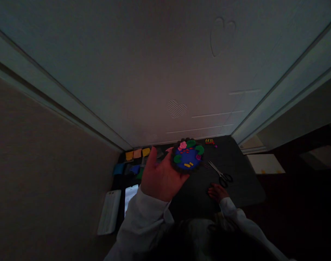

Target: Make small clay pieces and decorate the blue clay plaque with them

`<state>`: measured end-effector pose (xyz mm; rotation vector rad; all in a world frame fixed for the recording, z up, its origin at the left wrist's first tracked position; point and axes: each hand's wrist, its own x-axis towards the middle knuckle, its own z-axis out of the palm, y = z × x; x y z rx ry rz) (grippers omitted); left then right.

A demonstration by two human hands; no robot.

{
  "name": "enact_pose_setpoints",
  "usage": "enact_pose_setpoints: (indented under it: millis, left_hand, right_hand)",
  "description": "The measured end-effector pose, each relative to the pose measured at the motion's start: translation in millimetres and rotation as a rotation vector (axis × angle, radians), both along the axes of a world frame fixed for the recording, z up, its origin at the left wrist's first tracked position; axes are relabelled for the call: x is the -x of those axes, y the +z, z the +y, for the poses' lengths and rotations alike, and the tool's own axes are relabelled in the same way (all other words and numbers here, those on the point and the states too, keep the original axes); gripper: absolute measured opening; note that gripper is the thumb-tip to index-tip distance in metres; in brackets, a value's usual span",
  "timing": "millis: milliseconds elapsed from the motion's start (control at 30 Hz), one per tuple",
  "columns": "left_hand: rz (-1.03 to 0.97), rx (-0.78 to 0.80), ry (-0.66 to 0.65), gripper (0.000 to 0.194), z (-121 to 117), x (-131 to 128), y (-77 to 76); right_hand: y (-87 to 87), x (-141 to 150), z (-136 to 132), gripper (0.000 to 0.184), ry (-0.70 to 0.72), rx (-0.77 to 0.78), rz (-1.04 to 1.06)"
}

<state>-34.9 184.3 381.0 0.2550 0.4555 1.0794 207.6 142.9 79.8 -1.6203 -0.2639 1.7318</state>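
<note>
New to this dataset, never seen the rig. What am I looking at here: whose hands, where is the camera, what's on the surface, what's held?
There is no machine: a person works with bare hands, and the single camera sits on their head, looking forward and down. The room is dim.

The left hand is raised, palm up, holding a round blue clay piece with green leaves, a pink flower and small yellow bits. The right hand rests on the dark mat, holding nothing, next to a pair of scissors.

Also on the mat: coloured clay blocks in orange, yellow and blue at the far left, and small clay bits near the wall.
</note>
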Motion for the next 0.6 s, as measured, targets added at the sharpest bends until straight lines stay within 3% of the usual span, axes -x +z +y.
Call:
enact_pose_setpoints:
  millis: [433, 600]
  left_hand:
    - [0.075, 0.063, -0.033, 0.073, -31.1, 1.9, 24.5]
    - [-0.135, -0.048, -0.089, 0.070, -36.7, 2.7, 25.4]
  right_hand:
    - [-3.1, -2.2, 0.5, 0.028, 0.003, -0.002, 0.001]
    - [-5.2, -3.3, 1.0, 0.028, -0.001, 0.005, 0.003]
